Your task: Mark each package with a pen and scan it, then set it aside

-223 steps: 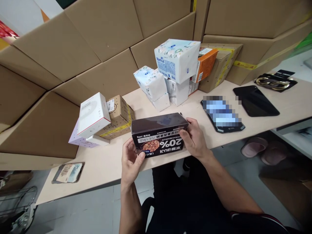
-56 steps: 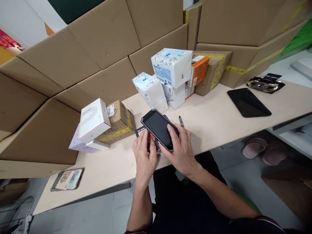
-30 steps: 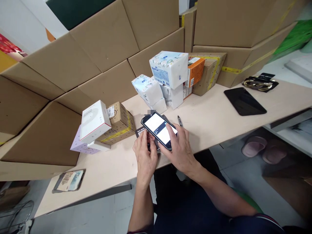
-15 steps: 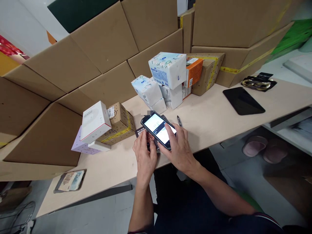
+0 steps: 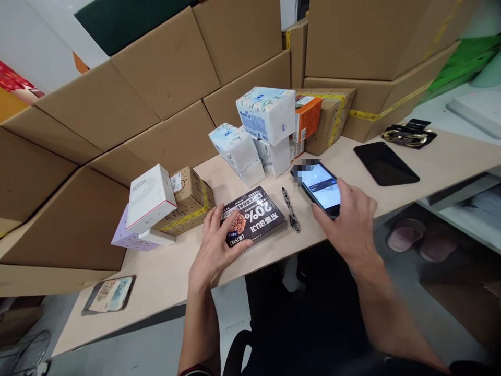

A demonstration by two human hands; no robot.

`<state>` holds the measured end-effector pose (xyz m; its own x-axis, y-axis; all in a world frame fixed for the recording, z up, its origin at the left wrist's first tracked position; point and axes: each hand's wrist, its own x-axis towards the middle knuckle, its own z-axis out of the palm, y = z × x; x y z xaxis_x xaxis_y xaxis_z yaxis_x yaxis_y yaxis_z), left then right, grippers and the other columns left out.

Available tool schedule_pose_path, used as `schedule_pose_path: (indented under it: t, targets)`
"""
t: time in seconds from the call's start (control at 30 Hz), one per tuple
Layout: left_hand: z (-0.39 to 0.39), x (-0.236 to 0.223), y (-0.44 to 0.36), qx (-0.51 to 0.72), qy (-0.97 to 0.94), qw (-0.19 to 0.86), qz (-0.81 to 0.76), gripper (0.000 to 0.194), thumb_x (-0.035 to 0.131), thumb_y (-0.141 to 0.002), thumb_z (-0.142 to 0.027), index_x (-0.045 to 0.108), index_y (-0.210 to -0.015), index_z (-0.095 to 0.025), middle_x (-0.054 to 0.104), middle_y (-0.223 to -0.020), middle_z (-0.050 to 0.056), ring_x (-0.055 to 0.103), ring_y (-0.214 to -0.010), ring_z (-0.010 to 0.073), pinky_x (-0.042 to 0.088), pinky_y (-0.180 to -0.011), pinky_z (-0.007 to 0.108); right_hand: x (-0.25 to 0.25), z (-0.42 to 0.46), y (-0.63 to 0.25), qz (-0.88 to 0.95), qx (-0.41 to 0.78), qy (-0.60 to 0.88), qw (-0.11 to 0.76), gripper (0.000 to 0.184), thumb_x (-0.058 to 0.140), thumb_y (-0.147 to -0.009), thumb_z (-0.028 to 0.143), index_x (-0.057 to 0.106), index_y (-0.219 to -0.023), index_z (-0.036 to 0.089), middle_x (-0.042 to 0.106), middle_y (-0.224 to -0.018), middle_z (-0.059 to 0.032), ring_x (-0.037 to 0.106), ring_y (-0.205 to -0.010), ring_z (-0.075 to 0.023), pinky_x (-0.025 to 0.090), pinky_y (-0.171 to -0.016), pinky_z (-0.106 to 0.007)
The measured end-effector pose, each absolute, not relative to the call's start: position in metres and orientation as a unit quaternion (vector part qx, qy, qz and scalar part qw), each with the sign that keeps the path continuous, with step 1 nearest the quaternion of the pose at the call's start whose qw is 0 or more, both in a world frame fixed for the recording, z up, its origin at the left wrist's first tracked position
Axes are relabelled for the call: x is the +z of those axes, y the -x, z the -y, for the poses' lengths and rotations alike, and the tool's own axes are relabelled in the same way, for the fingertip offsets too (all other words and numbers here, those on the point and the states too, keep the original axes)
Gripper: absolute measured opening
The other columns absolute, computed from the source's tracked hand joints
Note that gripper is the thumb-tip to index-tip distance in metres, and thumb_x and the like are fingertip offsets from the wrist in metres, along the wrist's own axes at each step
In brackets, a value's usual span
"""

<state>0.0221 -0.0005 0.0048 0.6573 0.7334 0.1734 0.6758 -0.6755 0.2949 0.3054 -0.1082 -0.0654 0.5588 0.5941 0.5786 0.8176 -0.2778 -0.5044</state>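
Observation:
My left hand [image 5: 215, 243] grips the left end of a flat black snack box [image 5: 258, 216], with the thumb along its near edge and the fingers over its far left corner. The box lies on the table, printed with "20%" and a picture of a round brown biscuit. In my right hand [image 5: 350, 224] is a smartphone [image 5: 323, 185], held by its near right end with the lit screen facing up. Whether the phone touches the table I cannot tell. A pen [image 5: 290, 210] lies between the box and the phone.
Tissue packs [image 5: 268, 115] and an orange box [image 5: 308, 119] are stacked at the back. Left of them stand a white box [image 5: 151, 198] and a brown carton [image 5: 191, 198]. A black pad [image 5: 385, 163] lies to the right, banknotes on a phone-shaped case [image 5: 109, 295] far left. Large cardboard boxes [image 5: 168, 78] wall the back.
The phone has moved right with my right hand, off the black box and past the pen. My left hand has shifted slightly left and down, and the box's printed top now shows.

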Motion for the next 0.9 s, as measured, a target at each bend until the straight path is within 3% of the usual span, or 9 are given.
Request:
schedule_pose_path:
  t: [0.13, 0.27, 0.43, 0.6, 0.73, 0.8, 0.9]
  targets:
    - [-0.019, 0.010, -0.016, 0.044, -0.916, 0.144, -0.371, 0.086, 0.064, -0.082, -0.068, 0.034, -0.154, -0.034, 0.007, -0.169, 0.011, 0.005, -0.154, 0.0422, 0.023, -0.120, 0.063, -0.080, 0.113, -0.333, 0.433, -0.157, 0.820, 0.339, 0.069, 0.060, -0.088, 0.047, 0.043, -0.145, 0.012, 0.052, -0.122, -0.0223, 0.047, -0.113, -0.0375, 0.044, -0.096, -0.060]
    - [-0.019, 0.016, -0.013, 0.001, -0.921, 0.144, -0.363, 0.092, 0.068, -0.078, -0.069, 0.032, -0.155, -0.032, 0.005, -0.169, 0.013, 0.004, -0.154, 0.0439, 0.020, -0.121, 0.064, -0.083, 0.112, -0.341, 0.431, -0.150, 0.831, 0.317, 0.065, 0.057, -0.089, 0.048, 0.045, -0.144, 0.014, 0.051, -0.120, -0.0210, 0.047, -0.110, -0.0361, 0.046, -0.093, -0.057]
    - [0.005, 0.023, 0.005, -0.034, -0.925, 0.126, -0.357, 0.099, 0.076, -0.075, -0.058, 0.025, -0.157, -0.035, 0.002, -0.169, 0.012, 0.006, -0.153, 0.0462, 0.027, -0.118, 0.066, -0.083, 0.110, -0.339, 0.436, -0.151, 0.846, 0.266, 0.062, 0.051, -0.093, 0.048, 0.046, -0.142, 0.011, 0.051, -0.122, -0.0246, 0.048, -0.110, -0.0371, 0.046, -0.092, -0.058]
    - [0.031, 0.016, 0.016, 0.013, -0.922, 0.082, -0.379, 0.090, 0.073, -0.081, -0.051, 0.027, -0.157, -0.034, 0.012, -0.167, 0.011, 0.017, -0.151, 0.0413, 0.035, -0.116, 0.062, -0.086, 0.110, -0.340, 0.440, -0.155, 0.841, 0.273, 0.062, 0.053, -0.093, 0.049, 0.047, -0.142, 0.011, 0.050, -0.128, -0.0261, 0.047, -0.116, -0.0405, 0.045, -0.093, -0.063]
    - [0.042, 0.007, 0.009, 0.093, -0.901, 0.064, -0.419, 0.077, 0.070, -0.083, -0.052, 0.040, -0.151, -0.032, 0.028, -0.163, 0.010, 0.028, -0.146, 0.0384, 0.036, -0.115, 0.060, -0.080, 0.111, -0.337, 0.448, -0.188, 0.805, 0.340, 0.063, 0.058, -0.092, 0.049, 0.048, -0.142, 0.013, 0.043, -0.141, -0.0267, 0.040, -0.129, -0.0456, 0.041, -0.099, -0.068]
    - [0.043, 0.006, 0.004, 0.138, -0.881, 0.082, -0.446, 0.069, 0.064, -0.087, -0.053, 0.044, -0.149, -0.031, 0.035, -0.160, 0.009, 0.032, -0.146, 0.0361, 0.034, -0.118, 0.059, -0.072, 0.112, -0.329, 0.464, -0.205, 0.767, 0.393, 0.059, 0.061, -0.091, 0.046, 0.051, -0.140, 0.014, 0.046, -0.142, -0.0248, 0.043, -0.131, -0.0427, 0.042, -0.102, -0.065]
    - [0.042, 0.009, 0.000, 0.221, -0.819, 0.166, -0.502, 0.055, 0.048, -0.096, -0.055, 0.048, -0.145, -0.030, 0.051, -0.150, 0.008, 0.045, -0.139, 0.0299, 0.038, -0.116, 0.053, -0.055, 0.114, -0.303, 0.526, -0.174, 0.691, 0.464, 0.043, 0.060, -0.095, 0.036, 0.055, -0.134, 0.019, 0.064, -0.123, -0.0162, 0.060, -0.116, -0.0309, 0.051, -0.099, -0.054]
